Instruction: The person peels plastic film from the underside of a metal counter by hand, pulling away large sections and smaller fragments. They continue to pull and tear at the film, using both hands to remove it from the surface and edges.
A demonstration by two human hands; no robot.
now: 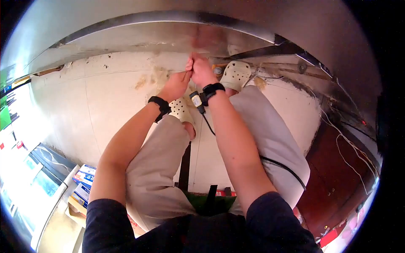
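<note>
My left hand (pixel 176 85) and my right hand (pixel 201 71) meet in front of me, low over the floor and close to the edge of a shiny metal panel (pixel 177 34). The fingers of both are closed and pressed together. Whatever they pinch is too small or too covered to make out. A black strap circles each wrist. Beside my right wrist hangs a small black device with a pale label (pixel 196 99), and a black cable runs from it toward my lap. My feet are in cream clogs (pixel 237 72), one on either side of the hands.
The pale tiled floor (pixel 67 109) has brownish stains near the panel. Thin loose wires (pixel 344 141) trail along the right over a dark red board (pixel 327 173). Blue-and-white boxes (pixel 84 179) are stacked at lower left. The metal overhang curves above my hands.
</note>
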